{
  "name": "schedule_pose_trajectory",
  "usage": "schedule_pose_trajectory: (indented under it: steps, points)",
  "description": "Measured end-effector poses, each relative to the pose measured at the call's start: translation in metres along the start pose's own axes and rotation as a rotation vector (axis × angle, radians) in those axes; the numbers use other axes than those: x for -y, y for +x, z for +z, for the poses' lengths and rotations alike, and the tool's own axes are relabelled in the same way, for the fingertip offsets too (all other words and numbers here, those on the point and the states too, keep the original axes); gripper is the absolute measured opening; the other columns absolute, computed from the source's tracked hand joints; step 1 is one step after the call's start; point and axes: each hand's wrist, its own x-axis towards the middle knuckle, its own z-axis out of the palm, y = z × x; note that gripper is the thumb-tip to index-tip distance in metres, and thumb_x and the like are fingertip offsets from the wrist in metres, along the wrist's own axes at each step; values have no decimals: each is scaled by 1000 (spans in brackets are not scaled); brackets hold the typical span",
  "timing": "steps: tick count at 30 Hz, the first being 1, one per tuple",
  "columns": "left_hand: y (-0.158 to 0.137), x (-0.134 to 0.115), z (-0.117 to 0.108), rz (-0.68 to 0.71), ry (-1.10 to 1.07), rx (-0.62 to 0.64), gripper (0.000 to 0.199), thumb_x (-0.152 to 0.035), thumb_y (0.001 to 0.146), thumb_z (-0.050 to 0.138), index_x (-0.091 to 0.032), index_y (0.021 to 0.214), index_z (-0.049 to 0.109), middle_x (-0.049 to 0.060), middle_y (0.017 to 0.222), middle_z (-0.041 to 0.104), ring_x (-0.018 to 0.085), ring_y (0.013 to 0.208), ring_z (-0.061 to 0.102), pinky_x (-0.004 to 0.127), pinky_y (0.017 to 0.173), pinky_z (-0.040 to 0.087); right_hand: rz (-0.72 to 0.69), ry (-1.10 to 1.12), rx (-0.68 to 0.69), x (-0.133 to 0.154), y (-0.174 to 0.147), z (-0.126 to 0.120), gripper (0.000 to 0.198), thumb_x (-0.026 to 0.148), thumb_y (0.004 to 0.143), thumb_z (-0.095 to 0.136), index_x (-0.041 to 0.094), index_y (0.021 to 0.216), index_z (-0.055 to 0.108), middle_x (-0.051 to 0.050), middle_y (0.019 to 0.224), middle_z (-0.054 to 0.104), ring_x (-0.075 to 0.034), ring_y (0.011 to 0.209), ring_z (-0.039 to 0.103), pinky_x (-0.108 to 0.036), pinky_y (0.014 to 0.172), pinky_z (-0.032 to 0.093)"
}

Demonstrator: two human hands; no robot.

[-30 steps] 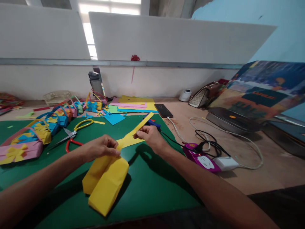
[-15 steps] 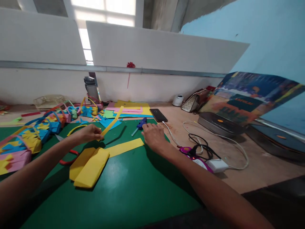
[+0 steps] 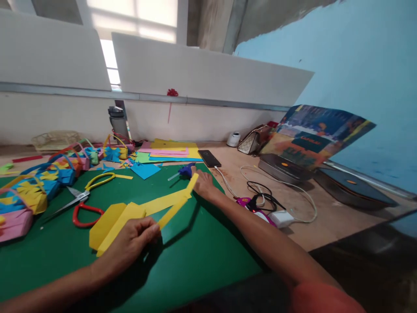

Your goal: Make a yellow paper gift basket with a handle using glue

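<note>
My left hand (image 3: 135, 241) pinches one end of a narrow yellow paper strip (image 3: 174, 211), which slants up and away to the right. Behind that hand lies a folded yellow paper piece (image 3: 110, 224), partly hidden by it. A wider yellow paper strip (image 3: 161, 203) lies flat on the green mat beyond. My right hand (image 3: 203, 186) is closed at the blue glue gun (image 3: 185, 171); its fingertips are partly hidden. A clear glue stick pokes from the gun's left side. Scissors (image 3: 81, 198) with one yellow and one red handle lie spread on the left.
Colourful paper baskets (image 3: 39, 191) line the left side. Coloured paper sheets (image 3: 169, 152), a blue paper piece (image 3: 145, 170) and a phone (image 3: 209, 158) lie at the back. A power strip (image 3: 257, 211) with tangled cables sits right of my forearm, near dark cases (image 3: 283, 167).
My left hand has moved nearer and right with the narrow strip, uncovering the scissors. My right hand has closed at the glue gun. The view has shifted slightly.
</note>
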Motion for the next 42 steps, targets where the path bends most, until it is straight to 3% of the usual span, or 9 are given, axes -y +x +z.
schedule_pose_trajectory:
  steps: [7,12,16,20,24,27,33,37,42]
  points:
    - [3,9,-10,116,214,-107,36,-42,85,43,-15,64,53,-1,59,45,12,58,40,23,54,32,3,444,-270,-9,0,-23,44,22,82,50,11,124,43,-17,114,60,-26,100,59,-37,83,46]
    - [26,1,-36,-13,137,-250,37,-49,79,46,-15,67,55,1,62,52,13,57,45,23,53,33,25,734,-405,-29,-3,-42,41,37,83,46,10,114,46,-7,84,64,-17,67,61,-29,60,48]
    - [26,-4,-37,-105,93,-110,42,-53,78,44,-16,62,51,0,58,53,11,49,44,22,49,33,10,922,-469,-34,-24,-55,33,44,76,57,15,92,57,2,63,55,-13,55,53,-27,57,44]
    - [13,-6,-28,-184,356,123,44,-49,83,34,-16,58,48,2,54,54,11,45,43,23,46,29,-98,1079,-238,-27,-58,-59,28,43,74,61,17,86,58,4,55,54,-13,53,53,-25,53,41]
    - [4,-13,-30,-103,946,-6,38,-42,86,34,-16,80,61,7,61,60,21,57,55,28,51,30,-107,981,37,-22,-82,-55,27,41,73,61,17,64,52,1,56,55,-11,50,48,-23,47,36]
    - [4,-20,-30,-27,1107,-88,35,-39,86,38,-16,100,60,12,85,66,28,76,61,30,57,36,-102,931,66,-23,-87,-53,26,41,72,60,17,66,53,2,58,52,-11,51,45,-23,48,35]
    - [32,-32,-4,147,1034,67,29,-32,87,41,-17,107,57,10,96,66,23,80,62,28,61,39,-83,829,9,-24,-85,-51,26,41,71,59,15,73,59,-2,67,58,-15,61,50,-27,58,41]
    - [58,-32,7,29,926,37,29,-22,83,45,-16,109,56,9,86,68,22,72,62,26,57,37,-98,877,58,-23,-85,-50,26,38,73,59,14,82,62,-4,76,64,-18,69,56,-29,64,45]
    - [66,-23,-4,-20,565,91,26,-13,75,48,-14,99,59,3,74,66,15,64,57,21,56,38,-103,970,155,-22,-89,-54,28,34,74,59,15,94,64,-4,82,66,-17,71,59,-27,63,46]
